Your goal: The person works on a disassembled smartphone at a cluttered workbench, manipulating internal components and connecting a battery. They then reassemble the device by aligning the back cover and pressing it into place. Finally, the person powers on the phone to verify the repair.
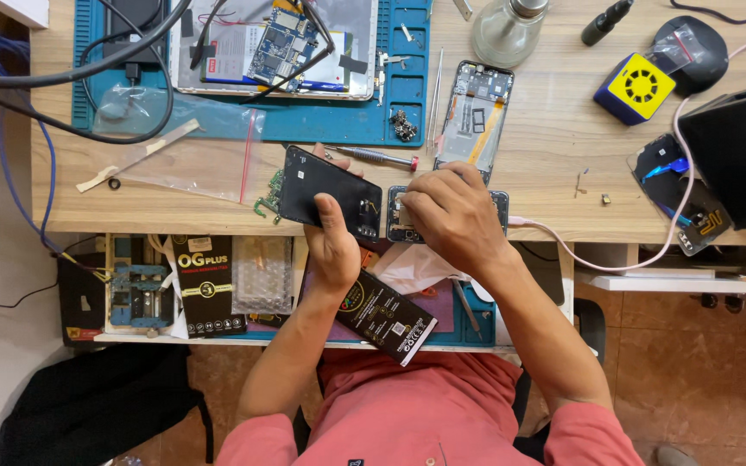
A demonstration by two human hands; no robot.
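- My left hand point(331, 246) is closed around the black back cover point(331, 193), thumb laid flat across its face, tilting it up off the opened phone point(395, 226).
- My right hand point(451, 216) lies curled over that opened phone; its fingertips are bent down onto the phone's upper left part, but I cannot tell whether they pinch anything, as the knuckles hide them.
- The phone lies flat at the near edge of the wooden bench point(546, 147), partly under my right hand, with a pale pink cable point(563, 246) running off to the right of it.
- To do this well, I judge I should keep the cover steady and clear of the phone's exposed parts, and work with small fingertip moves, not wrist force.
- Just behind the phone lies a red-handled screwdriver point(377, 158), and behind that the blue work mat point(338, 121) with an opened tablet point(278, 43) on it.
- A bare phone frame point(475, 112) lies behind and slightly right of the phone, tweezers point(435, 95) beside it.
- The phone sits close to the bench's front edge, so a slip towards me could drop it onto the lower shelf.
- Open bench lies to the right of the phone, up to the yellow and blue block point(636, 86); left of it a clear plastic bag point(192, 147) takes up the room.
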